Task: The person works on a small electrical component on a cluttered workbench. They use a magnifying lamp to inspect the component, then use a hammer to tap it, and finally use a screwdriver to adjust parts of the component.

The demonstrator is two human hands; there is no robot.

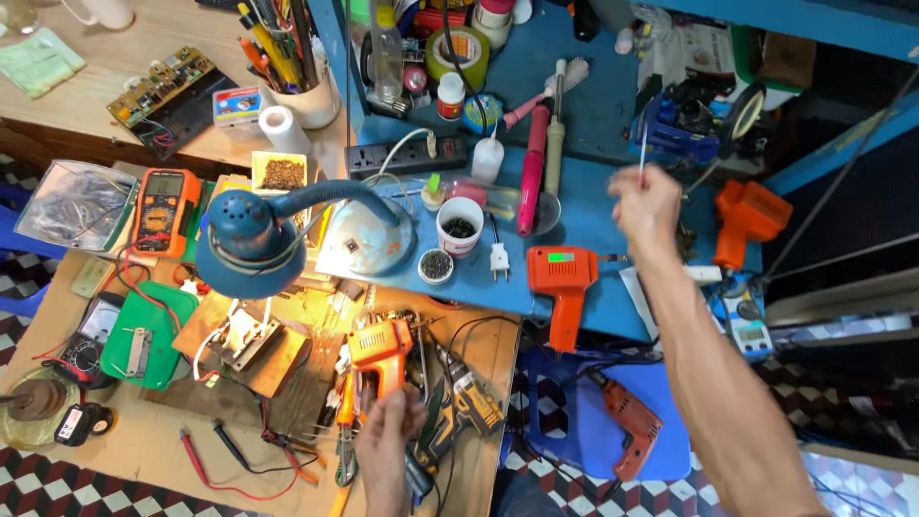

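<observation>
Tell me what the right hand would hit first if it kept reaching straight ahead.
Probably the blue machine at the back of the blue bench. The right hand, pinching a thin wire, points up toward it; depth is unclear, so it may pass above.

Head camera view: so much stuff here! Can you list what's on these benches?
desk lamp: one, blue, lit, over wooden bench
soldering guns: three orange; one in left hand, one on blue bench, one far right
multimeter: one, orange, left
drill: one, orange, on blue stool
power strip: one, black, blue bench
white cup: one, beside lamp base
tape roll: one, yellowish, top
left hand: grips gun handle
right hand: raised, pinching thin wire
</observation>
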